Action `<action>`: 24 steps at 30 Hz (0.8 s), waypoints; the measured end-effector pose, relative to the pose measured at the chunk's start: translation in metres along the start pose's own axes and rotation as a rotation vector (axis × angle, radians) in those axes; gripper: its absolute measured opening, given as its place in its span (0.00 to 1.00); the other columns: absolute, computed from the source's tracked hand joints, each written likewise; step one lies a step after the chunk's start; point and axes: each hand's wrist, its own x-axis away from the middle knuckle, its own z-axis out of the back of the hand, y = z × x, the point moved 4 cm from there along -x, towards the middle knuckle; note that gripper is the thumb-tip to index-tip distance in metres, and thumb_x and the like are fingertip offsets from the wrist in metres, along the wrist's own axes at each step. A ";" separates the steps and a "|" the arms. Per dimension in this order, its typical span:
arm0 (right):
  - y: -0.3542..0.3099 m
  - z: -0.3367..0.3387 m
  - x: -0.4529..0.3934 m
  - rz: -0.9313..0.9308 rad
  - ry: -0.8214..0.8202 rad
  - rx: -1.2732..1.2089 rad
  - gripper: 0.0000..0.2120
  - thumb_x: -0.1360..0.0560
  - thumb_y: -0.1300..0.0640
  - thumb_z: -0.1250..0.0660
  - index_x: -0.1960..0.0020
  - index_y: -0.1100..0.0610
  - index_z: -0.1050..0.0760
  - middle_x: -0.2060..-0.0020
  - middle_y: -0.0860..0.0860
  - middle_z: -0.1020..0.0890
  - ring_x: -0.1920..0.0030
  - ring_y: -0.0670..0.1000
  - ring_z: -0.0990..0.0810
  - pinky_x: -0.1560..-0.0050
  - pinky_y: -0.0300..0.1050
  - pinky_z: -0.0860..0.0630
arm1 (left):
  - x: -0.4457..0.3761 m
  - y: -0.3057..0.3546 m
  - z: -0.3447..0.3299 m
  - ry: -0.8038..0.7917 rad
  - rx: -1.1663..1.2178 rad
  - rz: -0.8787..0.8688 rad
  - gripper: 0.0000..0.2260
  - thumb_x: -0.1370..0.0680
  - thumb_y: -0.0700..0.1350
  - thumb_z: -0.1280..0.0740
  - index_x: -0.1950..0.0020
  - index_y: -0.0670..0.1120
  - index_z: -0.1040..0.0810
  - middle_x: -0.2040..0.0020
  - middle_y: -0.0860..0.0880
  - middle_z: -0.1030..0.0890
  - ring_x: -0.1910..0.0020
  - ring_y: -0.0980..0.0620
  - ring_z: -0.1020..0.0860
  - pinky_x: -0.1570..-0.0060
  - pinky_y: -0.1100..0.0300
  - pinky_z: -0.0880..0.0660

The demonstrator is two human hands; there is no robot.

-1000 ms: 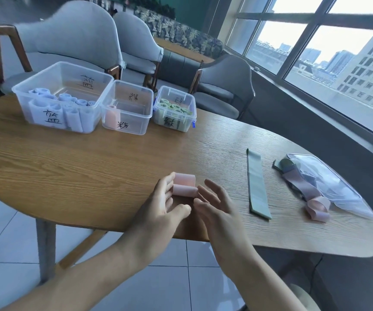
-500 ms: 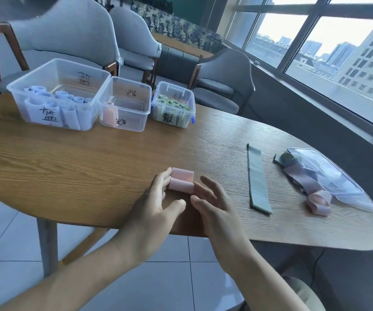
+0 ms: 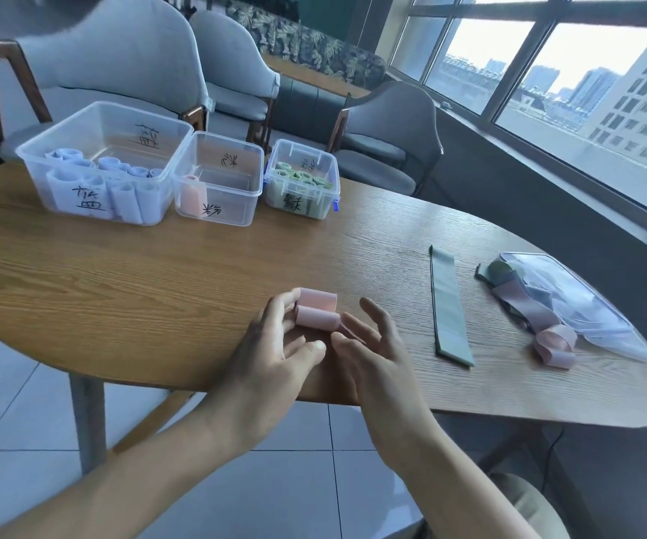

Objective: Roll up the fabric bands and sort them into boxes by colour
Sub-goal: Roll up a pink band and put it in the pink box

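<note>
Pink band (image 3: 316, 315) on the tabletop (image 3: 158, 274) near the front edge, mostly rolled; a short tail lies flat beyond the roll. Roll sits crosswise, so both hands can push it away evenly.

Left hand (image 3: 275, 352): fingers nearly straight, tips touching the roll's left end, thumb clear. It grips nothing; reads as steadying and driving the roll.

Right hand (image 3: 372, 344): fingers spread and relaxed, lifted slightly, tips just beside the roll's right end. Cannot tell if they touch it. Holds nothing.

Three clear boxes stand in a row at the far left, each with a handwritten label. Blue box (image 3: 104, 165) holds many blue rolls; pink box (image 3: 218, 178) holds one pink roll; green box (image 3: 301, 178) holds green rolls. Placed together, likely so a finished roll goes straight across.

Unrolled stock waits to the right: a green band (image 3: 450, 305) laid flat and straight, probably next in line; a loose pile (image 3: 528, 309) of pink and green bands beside a clear bag (image 3: 586, 305).

Against a second ago: the roll looks a little fatter and the flat tail shorter. Both hands sit slightly farther from the edge. Right fingers are more open and raised. Boxes, green band and pile are unchanged on the tabletop; the view has shifted a bit.
</note>
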 end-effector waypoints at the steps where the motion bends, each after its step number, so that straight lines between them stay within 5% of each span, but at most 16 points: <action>1: 0.000 0.000 0.000 0.002 -0.006 0.007 0.31 0.32 0.54 0.30 0.31 0.43 0.31 0.38 0.46 0.19 0.37 0.47 0.20 0.29 0.55 0.29 | -0.001 0.000 -0.001 -0.001 -0.007 0.000 0.20 0.20 0.35 0.37 0.38 0.59 0.33 0.56 0.82 0.27 0.48 0.82 0.30 0.54 0.84 0.35; 6: 0.000 0.002 0.000 0.009 -0.003 0.045 0.32 0.33 0.53 0.30 0.30 0.43 0.32 0.39 0.45 0.18 0.37 0.45 0.20 0.29 0.54 0.29 | -0.003 -0.006 0.004 0.019 -0.001 -0.031 0.21 0.20 0.38 0.36 0.31 0.57 0.33 0.46 0.70 0.23 0.48 0.83 0.31 0.50 0.84 0.36; 9: 0.001 0.002 0.000 0.002 0.013 0.035 0.34 0.33 0.52 0.29 0.29 0.42 0.33 0.38 0.45 0.19 0.38 0.45 0.20 0.30 0.55 0.29 | -0.003 -0.005 0.003 0.006 -0.010 -0.029 0.19 0.20 0.37 0.36 0.36 0.59 0.32 0.50 0.75 0.23 0.44 0.80 0.30 0.51 0.84 0.35; 11: 0.001 0.001 0.000 0.011 -0.011 0.061 0.31 0.32 0.53 0.30 0.30 0.45 0.32 0.41 0.43 0.17 0.38 0.46 0.20 0.29 0.56 0.30 | -0.004 -0.006 0.005 0.016 -0.014 -0.042 0.21 0.20 0.40 0.35 0.30 0.57 0.32 0.45 0.72 0.24 0.40 0.77 0.31 0.48 0.83 0.35; 16: 0.001 0.001 0.000 0.029 -0.017 0.059 0.30 0.30 0.55 0.29 0.30 0.48 0.31 0.41 0.43 0.17 0.37 0.45 0.20 0.30 0.53 0.29 | -0.004 -0.007 0.007 0.031 -0.079 -0.075 0.20 0.20 0.41 0.34 0.30 0.55 0.31 0.47 0.71 0.23 0.44 0.80 0.31 0.45 0.80 0.35; 20: 0.001 0.004 -0.002 0.060 -0.007 0.086 0.27 0.27 0.57 0.29 0.30 0.48 0.30 0.37 0.45 0.19 0.38 0.43 0.20 0.34 0.47 0.26 | -0.006 -0.007 0.009 0.010 -0.126 -0.111 0.17 0.20 0.47 0.34 0.32 0.56 0.29 0.35 0.62 0.25 0.36 0.69 0.28 0.38 0.73 0.33; 24: 0.000 0.006 -0.003 0.187 -0.010 0.323 0.17 0.25 0.54 0.33 0.37 0.43 0.26 0.39 0.46 0.20 0.39 0.43 0.20 0.39 0.54 0.22 | -0.010 -0.003 0.014 0.010 -0.229 -0.158 0.15 0.20 0.43 0.34 0.38 0.60 0.28 0.43 0.68 0.22 0.40 0.71 0.27 0.38 0.74 0.33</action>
